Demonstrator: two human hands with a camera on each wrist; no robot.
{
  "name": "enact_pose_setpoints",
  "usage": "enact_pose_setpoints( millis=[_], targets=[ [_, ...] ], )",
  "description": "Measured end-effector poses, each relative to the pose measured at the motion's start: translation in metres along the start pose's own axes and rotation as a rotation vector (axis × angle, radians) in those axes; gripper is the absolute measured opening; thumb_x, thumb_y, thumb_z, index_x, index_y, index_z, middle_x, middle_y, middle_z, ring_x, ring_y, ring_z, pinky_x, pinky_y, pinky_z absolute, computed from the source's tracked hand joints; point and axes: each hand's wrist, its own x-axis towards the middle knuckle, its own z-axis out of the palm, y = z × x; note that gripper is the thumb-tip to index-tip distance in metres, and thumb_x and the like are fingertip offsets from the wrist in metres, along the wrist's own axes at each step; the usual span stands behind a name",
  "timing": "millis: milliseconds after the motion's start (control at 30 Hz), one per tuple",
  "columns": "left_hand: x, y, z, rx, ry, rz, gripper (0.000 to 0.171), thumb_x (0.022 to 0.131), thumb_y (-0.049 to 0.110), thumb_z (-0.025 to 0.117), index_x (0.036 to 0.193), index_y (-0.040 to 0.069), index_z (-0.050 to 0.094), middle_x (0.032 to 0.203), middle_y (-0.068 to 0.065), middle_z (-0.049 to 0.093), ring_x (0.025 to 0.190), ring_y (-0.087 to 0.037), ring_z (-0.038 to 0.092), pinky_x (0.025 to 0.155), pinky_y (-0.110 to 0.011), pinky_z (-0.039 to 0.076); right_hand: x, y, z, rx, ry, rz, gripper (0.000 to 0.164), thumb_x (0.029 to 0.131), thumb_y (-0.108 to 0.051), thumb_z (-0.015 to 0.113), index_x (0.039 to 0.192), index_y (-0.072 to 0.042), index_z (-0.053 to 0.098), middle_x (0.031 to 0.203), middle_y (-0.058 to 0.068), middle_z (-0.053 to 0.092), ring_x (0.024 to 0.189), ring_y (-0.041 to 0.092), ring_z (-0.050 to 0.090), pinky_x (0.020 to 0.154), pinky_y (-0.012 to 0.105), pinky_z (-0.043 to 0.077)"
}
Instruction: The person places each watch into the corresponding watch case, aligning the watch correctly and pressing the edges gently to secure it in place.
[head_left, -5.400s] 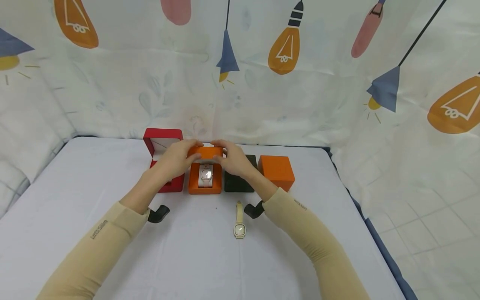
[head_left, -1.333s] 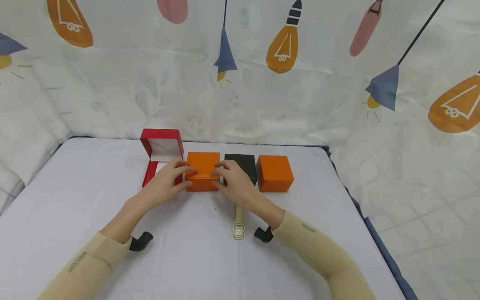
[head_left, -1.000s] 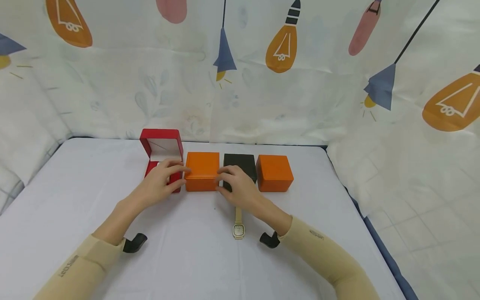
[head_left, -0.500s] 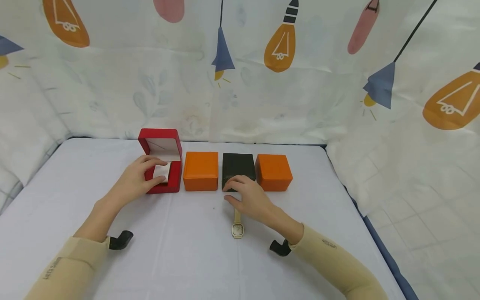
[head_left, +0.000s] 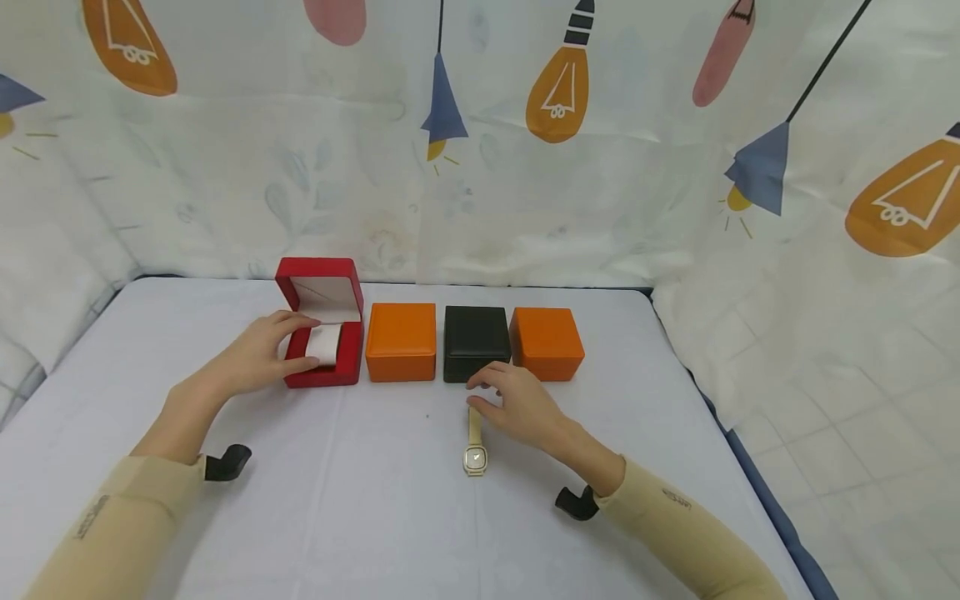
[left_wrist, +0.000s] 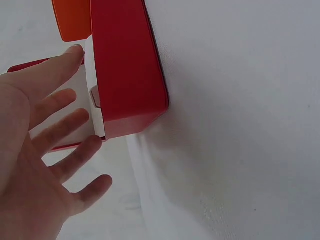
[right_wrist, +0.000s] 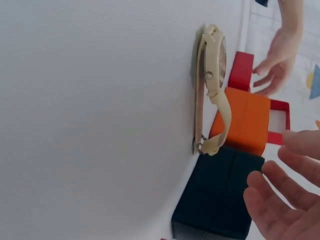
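Observation:
A red watch box [head_left: 347, 354] stands with its lid up and a white cushion [head_left: 324, 343] inside. My left hand [head_left: 262, 354] is at its left side, thumb and fingers reaching over the cushion; in the left wrist view the fingers are spread and grip nothing. A pale yellow wristwatch [head_left: 475, 457] lies on the white cloth, dial towards me. My right hand [head_left: 521, 406] hovers by the far end of its strap, fingers loosely bent and apart from it. An orange watch box [head_left: 401, 342] with its lid down stands right of the red one.
A dark green box [head_left: 477, 340] and a second orange box [head_left: 548, 343] continue the row to the right, lids down. A patterned curtain [head_left: 480, 208] hangs behind the table. Black camera mounts [head_left: 228, 462] stick out from both wrists.
The orange box's lid came down over the white-strapped watch inside, and both hands let go. My left hand moved left to the red box; my right moved right and nearer the yellow watch.

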Motion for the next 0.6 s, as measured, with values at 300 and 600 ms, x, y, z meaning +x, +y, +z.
enact_pose_setpoints(
  millis=[300,600],
  targets=[
    [0.012,0.003,-0.004,0.094,-0.066,-0.054,0.07,0.088,0.035,0.082,0.14,-0.003,0.054,0.138,-0.03,0.052,0.12,-0.048,0.047,0.097,-0.073,0.042,-0.005,0.005,0.0,-0.056,-0.07,0.047,0.018,0.094,-0.018,0.078,0.109,-0.011,0.075,0.104,-0.002,0.072,0.094,0.016,0.065,0.081,0.027,0.057],
    [0.021,0.006,-0.001,0.207,-0.105,-0.072,0.069,0.088,0.036,0.081,0.137,-0.006,0.058,0.136,-0.031,0.05,0.121,-0.053,0.043,0.092,-0.08,0.038,-0.007,0.008,0.001,-0.075,-0.163,0.068,0.017,0.096,-0.019,0.075,0.111,-0.011,0.075,0.103,0.001,0.073,0.093,0.018,0.066,0.08,0.029,0.057]
  ],
)
